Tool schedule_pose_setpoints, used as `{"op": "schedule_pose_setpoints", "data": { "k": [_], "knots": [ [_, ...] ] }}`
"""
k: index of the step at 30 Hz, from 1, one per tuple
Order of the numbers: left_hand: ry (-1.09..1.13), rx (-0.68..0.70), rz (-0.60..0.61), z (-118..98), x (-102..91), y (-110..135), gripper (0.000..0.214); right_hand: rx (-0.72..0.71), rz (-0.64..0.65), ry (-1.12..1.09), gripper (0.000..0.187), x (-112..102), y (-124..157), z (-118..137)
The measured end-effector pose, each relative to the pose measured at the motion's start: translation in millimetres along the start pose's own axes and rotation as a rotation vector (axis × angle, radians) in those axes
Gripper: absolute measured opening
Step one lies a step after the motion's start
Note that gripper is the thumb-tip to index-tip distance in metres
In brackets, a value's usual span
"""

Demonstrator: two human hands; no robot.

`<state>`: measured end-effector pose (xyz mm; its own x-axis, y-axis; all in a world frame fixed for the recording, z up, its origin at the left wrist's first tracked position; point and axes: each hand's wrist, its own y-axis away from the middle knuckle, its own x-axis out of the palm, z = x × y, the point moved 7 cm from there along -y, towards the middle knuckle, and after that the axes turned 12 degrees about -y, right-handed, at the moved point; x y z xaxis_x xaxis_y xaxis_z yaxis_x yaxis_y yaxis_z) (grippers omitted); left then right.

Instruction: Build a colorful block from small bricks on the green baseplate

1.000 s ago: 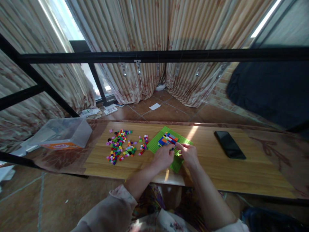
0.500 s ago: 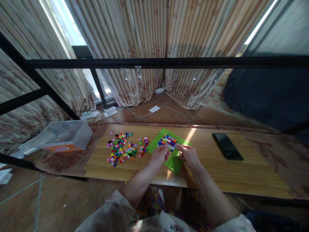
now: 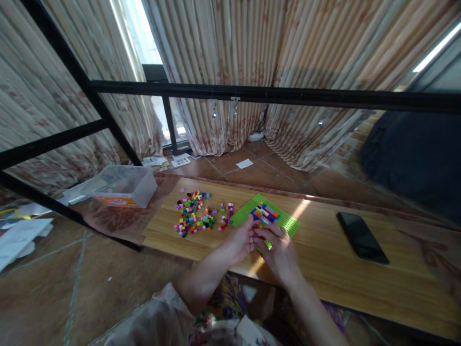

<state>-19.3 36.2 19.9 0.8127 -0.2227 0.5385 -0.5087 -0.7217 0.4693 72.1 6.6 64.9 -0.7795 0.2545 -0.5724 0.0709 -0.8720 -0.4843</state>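
Note:
My two hands meet over the near part of a green studded baseplate [image 3: 291, 224]. My left hand [image 3: 239, 242] is curled with its palm turned up, closed around a small pink toy brick [image 3: 256, 234]. Fingertips of my right hand [image 3: 279, 250] pinch at that same brick; how many pieces lie in the palm is hidden. Beyond the fingers, a flat patch of red, blue, white and orange bricks [image 3: 265, 212] is fixed on the baseplate, partly covered by my hands.
Loose coloured bricks [image 3: 192, 206] lie in heaps left of the baseplate, on a wooden board [image 3: 317, 259]. A clear plastic box [image 3: 144, 187] stands farther left. At the right lies a black phone [image 3: 362, 236]. A black metal bar [image 3: 288, 94] crosses beyond the table.
My right hand has moved left and now meets my left hand, where before they were apart. The view has swung right to left, tilting the table.

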Motion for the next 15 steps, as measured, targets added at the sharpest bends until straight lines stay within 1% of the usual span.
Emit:
{"op": "schedule_pose_setpoints", "data": {
  "k": [2,6,8,11,13,15],
  "knots": [
    [-0.004,0.002,-0.003,7.0,-3.3,1.9,0.041,-0.023,0.021,0.033,0.017,4.3,4.0,-0.5],
    [0.04,0.01,-0.005,25.0,-13.7,9.5,0.032,0.034,0.069,-0.009,0.017,12.5,15.9,-3.6],
    [0.066,0.043,-0.018,31.4,-19.9,14.3,0.027,0.086,0.038,-0.073,0.017,13.8,23.2,-3.5],
    [0.061,0.08,-0.028,36.5,-25.9,21.0,0.031,0.212,-0.051,-0.206,0.02,15.4,34.9,-5.8],
    [0.039,0.064,-0.042,38.7,-28.9,24.2,0.035,0.308,-0.091,-0.293,0.022,18.0,41.9,-9.2],
    [0.006,0.035,-0.073,39.9,-32.5,26.4,0.037,0.37,-0.103,-0.351,0.022,20.8,46.5,-11.7]
  ]
}}
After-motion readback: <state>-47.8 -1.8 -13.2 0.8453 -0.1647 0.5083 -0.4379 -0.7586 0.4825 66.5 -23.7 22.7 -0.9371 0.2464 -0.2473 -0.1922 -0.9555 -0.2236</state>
